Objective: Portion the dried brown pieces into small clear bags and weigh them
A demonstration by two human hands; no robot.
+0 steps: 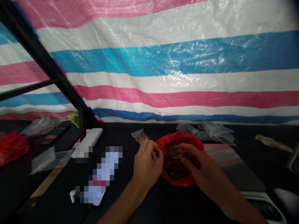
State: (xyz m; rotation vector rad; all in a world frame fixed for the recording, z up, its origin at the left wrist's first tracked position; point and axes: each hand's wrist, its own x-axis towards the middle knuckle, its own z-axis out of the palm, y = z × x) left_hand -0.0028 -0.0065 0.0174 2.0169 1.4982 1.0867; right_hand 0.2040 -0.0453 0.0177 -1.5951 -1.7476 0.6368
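My left hand (pixel 146 163) is closed around a small clear plastic bag (pixel 157 153), its mouth held open toward the right. Just beyond those fingers is a clear zip bag (pixel 140 136) with brown bits inside; I cannot tell whether it lies apart from the held one. A red plastic bag (pixel 191 137) stands open to the right, filled with small dark brown pieces (pixel 175 169). Over it, my right hand (pixel 198 160) pinches a small clear cup (pixel 177 152) containing some of the brown pieces. The cup is close to the held bag's mouth.
Clear plastic bags (pixel 217 132) lie behind the red bag. A grey flat panel (pixel 230 165) is at right, with a white-rimmed device (pixel 263 203) in front. Left are a lit phone (pixel 102 174), a white box (pixel 92 138), an earbud (pixel 72 196) and another red bag (pixel 12 147).
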